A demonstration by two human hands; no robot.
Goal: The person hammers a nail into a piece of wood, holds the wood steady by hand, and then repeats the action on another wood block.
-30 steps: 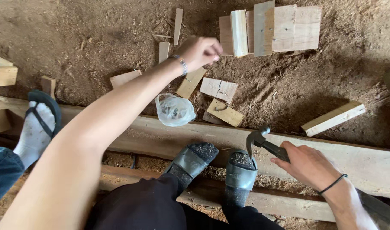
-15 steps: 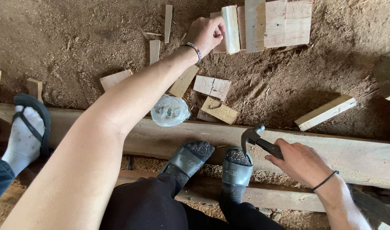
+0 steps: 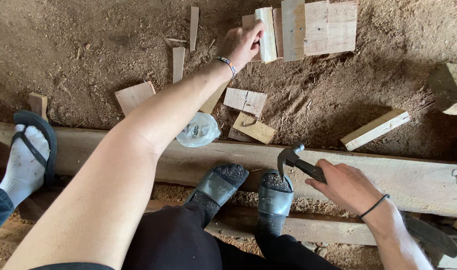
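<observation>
My left hand (image 3: pixel 242 44) reaches far forward and closes its fingers on a pale wooden block (image 3: pixel 266 34) at the near edge of a stack of cut boards (image 3: pixel 318 27) on the dirt floor. My right hand (image 3: pixel 344 186) grips the handle of a claw hammer (image 3: pixel 293 161), whose dark head hangs just above the long wooden beam (image 3: pixel 418 180). My two feet in grey slides (image 3: pixel 218 184) rest against that beam.
A clear plastic bag of nails (image 3: pixel 199 131) lies on the beam's far edge. Loose wood offcuts (image 3: pixel 246 100) are scattered over the dirt. Another person's foot in a white sock and dark sandal (image 3: pixel 28 150) stands at the left.
My left arm has stretched further forward and to the right, from mid-floor to the board stack, and now holds the pale block. The hammer hand has stayed about where it was.
</observation>
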